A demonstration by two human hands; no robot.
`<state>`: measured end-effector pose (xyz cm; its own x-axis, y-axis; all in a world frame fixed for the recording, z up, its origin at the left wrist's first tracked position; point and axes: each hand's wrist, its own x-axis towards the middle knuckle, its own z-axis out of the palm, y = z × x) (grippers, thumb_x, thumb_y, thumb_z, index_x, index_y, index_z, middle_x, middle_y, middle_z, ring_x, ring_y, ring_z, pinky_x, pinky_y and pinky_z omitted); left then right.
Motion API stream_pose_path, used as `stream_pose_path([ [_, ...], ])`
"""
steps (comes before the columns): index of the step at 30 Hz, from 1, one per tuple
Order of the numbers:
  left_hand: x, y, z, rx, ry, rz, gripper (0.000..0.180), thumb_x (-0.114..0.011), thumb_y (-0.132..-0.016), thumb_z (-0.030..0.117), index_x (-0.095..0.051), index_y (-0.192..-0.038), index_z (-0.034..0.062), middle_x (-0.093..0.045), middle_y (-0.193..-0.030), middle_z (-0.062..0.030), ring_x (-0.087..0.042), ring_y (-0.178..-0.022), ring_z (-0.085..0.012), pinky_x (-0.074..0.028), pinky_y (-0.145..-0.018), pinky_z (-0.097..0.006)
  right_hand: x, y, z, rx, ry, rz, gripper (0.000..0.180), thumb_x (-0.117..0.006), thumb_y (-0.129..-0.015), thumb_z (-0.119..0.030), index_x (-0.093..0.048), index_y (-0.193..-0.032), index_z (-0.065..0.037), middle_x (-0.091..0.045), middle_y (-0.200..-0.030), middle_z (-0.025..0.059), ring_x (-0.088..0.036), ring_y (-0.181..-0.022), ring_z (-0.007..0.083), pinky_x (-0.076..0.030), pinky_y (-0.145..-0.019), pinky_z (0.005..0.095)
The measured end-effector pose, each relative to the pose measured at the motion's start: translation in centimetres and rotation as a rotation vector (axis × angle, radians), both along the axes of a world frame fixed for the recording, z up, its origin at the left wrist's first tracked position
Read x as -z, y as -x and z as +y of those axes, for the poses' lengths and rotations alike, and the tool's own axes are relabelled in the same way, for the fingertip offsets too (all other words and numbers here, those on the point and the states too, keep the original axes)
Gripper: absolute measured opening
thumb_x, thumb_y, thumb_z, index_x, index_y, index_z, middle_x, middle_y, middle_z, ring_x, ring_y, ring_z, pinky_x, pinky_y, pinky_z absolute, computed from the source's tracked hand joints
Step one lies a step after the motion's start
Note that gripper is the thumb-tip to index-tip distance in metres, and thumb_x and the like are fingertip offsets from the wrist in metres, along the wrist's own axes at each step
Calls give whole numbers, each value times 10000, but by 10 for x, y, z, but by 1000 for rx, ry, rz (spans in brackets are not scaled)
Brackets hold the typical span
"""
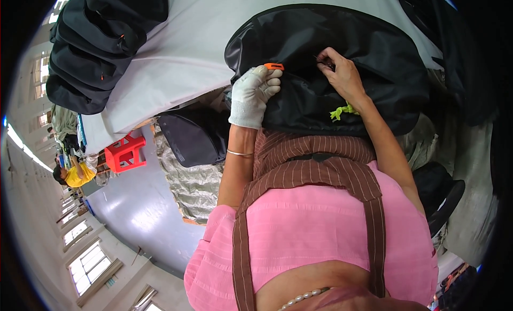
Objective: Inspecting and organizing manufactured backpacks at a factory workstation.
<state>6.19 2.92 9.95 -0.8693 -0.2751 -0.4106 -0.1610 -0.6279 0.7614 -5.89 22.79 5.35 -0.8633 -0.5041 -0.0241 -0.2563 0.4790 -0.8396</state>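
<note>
Gloved left hand (251, 97) grips orange tool (273, 66) — bare right hand (342, 73) pinches black fabric bag (299, 43) on white table (181, 49).

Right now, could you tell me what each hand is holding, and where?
Gloved left hand grips a small orange tool by its body; bare right hand pinches the black bag fabric.

- A grey floor (133, 204) ran leftward.
- A red plastic stool (125, 153) stood beside the white-covered table (176, 54).
- Bright windows (88, 263) lined the left wall.
</note>
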Motion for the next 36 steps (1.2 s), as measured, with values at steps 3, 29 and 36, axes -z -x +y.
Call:
stream_pose_path([
  [3,1,0,0,1,-8,11,257,-602,-907,201,-613,-1042,-18,-676,-956,-150,-655,-783,-173,-559,-699,-274,1,-3,3,22,4,-41,185,-616,-846,-171,-565,-989,-66,-646,-787,105,-635,-790,323,-494,-714,390],
  [29,-57,3,52,124,1248,286,178,-603,-854,96,-637,-993,-9,-616,-812,-117,-585,-715,-195,-474,-673,-291,-84,-52,38,-236,638,217,239,-603,-638,122,-599,-774,-74,-494,-699,22,-476,-525,105,-347,-481,235],
  [36,-66,-2,55,528,627,37,419,-561,-922,291,-586,-1166,-48,-611,-894,-41,-537,-825,-90,-453,-772,-254,-87,-63,29,-462,350,509,197,-662,-580,15,-579,-725,-88,-549,-749,-1,-556,-524,185,-413,-457,305],
])
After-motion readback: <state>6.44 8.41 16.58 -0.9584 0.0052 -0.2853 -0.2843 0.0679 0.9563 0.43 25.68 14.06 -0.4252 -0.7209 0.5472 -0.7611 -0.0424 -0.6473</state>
